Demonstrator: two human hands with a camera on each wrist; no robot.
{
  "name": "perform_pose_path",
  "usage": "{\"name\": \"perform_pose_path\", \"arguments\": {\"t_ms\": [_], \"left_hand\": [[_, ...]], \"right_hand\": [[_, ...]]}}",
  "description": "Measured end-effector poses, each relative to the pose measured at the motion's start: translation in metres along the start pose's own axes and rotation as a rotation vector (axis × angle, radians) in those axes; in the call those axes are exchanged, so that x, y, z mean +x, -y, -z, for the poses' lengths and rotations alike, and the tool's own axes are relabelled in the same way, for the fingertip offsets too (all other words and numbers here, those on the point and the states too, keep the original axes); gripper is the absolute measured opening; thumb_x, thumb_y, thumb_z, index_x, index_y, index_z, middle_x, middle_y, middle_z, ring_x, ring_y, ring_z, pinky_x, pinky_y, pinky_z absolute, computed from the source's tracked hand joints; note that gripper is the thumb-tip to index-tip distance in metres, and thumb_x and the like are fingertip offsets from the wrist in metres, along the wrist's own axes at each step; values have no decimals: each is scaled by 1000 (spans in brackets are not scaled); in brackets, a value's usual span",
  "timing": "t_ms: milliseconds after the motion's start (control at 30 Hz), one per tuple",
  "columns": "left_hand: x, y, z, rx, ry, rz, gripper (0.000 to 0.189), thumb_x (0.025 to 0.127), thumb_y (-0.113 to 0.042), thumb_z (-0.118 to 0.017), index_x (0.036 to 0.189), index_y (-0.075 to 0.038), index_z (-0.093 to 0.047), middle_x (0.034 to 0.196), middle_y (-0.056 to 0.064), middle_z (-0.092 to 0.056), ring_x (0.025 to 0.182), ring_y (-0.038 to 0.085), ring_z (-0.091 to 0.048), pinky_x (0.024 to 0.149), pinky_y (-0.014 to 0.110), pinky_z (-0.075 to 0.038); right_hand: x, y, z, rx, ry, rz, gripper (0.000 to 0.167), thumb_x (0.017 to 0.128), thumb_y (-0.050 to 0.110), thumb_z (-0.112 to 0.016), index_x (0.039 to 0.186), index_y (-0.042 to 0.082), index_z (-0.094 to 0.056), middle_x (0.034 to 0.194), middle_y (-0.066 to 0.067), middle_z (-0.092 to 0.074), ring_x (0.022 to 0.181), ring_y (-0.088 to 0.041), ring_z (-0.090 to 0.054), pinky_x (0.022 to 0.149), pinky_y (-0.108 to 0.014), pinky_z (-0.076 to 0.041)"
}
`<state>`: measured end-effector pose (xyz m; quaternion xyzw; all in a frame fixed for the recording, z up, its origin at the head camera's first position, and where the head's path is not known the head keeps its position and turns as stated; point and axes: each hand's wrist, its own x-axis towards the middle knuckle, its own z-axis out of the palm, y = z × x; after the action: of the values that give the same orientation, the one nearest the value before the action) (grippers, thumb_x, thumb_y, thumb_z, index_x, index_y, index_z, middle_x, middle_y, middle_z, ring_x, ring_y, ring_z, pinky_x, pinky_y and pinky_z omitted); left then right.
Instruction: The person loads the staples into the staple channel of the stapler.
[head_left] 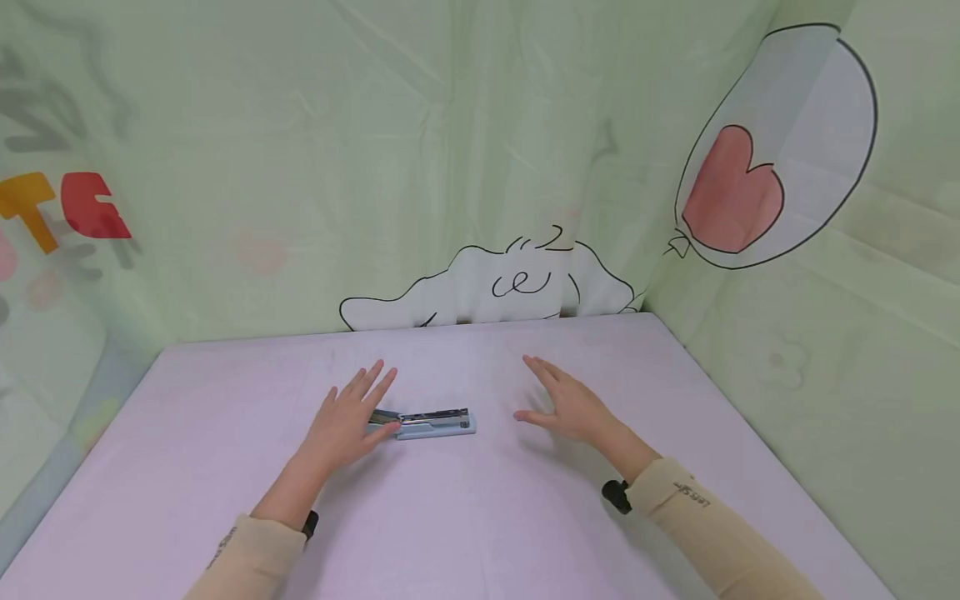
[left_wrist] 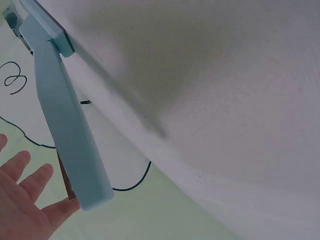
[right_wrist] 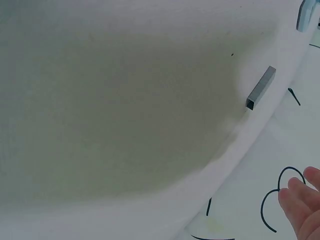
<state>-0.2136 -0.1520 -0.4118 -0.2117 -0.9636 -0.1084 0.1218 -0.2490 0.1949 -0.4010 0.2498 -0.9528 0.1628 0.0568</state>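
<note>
A light blue stapler (head_left: 437, 432) lies opened out on the table, its metal inside showing at the top. My left hand (head_left: 341, 429) hovers at its left end with fingers spread, covering part of it. In the left wrist view, the stapler's long blue arm (left_wrist: 72, 130) stands tilted up, and the thumb is close to its end; whether they touch I cannot tell. My right hand (head_left: 573, 408) is held above the table to the right, fingers extended, holding nothing. A grey strip of staples (right_wrist: 261, 89) lies on the table in the right wrist view; the head view does not show it.
A pale lilac cloth covers the table (head_left: 480, 517). Light green curtains (head_left: 300, 167) with printed drawings hang behind and at both sides. Each wrist wears a black strap or device (head_left: 617, 497) by its beige sleeve.
</note>
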Motion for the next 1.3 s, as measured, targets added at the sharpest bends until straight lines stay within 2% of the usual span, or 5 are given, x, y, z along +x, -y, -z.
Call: {"name": "perform_pose_path", "arguments": {"t_ms": [400, 633, 800, 1000, 1300], "left_hand": [[3, -7, -4, -34, 41, 28, 73, 85, -40, -61, 145, -16, -26, 147, 11, -28, 129, 36, -32, 95, 63, -27], [7, -9, -8, -72, 28, 23, 73, 85, -40, -61, 145, -15, -27, 145, 11, -31, 125, 37, -38, 94, 62, -28], [8, -10, -11, -85, 50, 23, 71, 87, -39, -59, 145, -16, -26, 145, 11, -32, 120, 37, -44, 94, 62, -29], [10, -13, -13, -85, 81, 25, 70, 88, -39, -59, 145, -16, -26, 145, 11, -32, 120, 36, -44, 95, 61, -29], [11, -19, -15, -110, 103, 29, 66, 89, -36, -58, 144, -15, -29, 140, 12, -39, 120, 31, -46, 95, 59, -31]], "right_hand": [[0, -1, -7, 31, 5, -43, 85, 79, 53, -63, 143, 7, -29, 135, -23, -41, 122, -38, -41, 97, -50, -34], [1, -1, -12, 45, 28, -77, 84, 79, 51, -64, 142, 7, -31, 133, -23, -43, 120, -38, -42, 96, -51, -35], [2, -2, -14, 112, 34, -93, 82, 78, 50, -65, 140, 5, -35, 127, -20, -50, 114, -34, -49, 92, -50, -39], [3, -2, -15, 190, 58, -129, 77, 78, 45, -67, 137, 4, -38, 117, -16, -56, 102, -30, -56, 84, -44, -45], [5, -4, -18, 218, 97, -157, 73, 79, 39, -69, 135, 2, -40, 112, -15, -58, 94, -27, -56, 75, -39, -47]]}}
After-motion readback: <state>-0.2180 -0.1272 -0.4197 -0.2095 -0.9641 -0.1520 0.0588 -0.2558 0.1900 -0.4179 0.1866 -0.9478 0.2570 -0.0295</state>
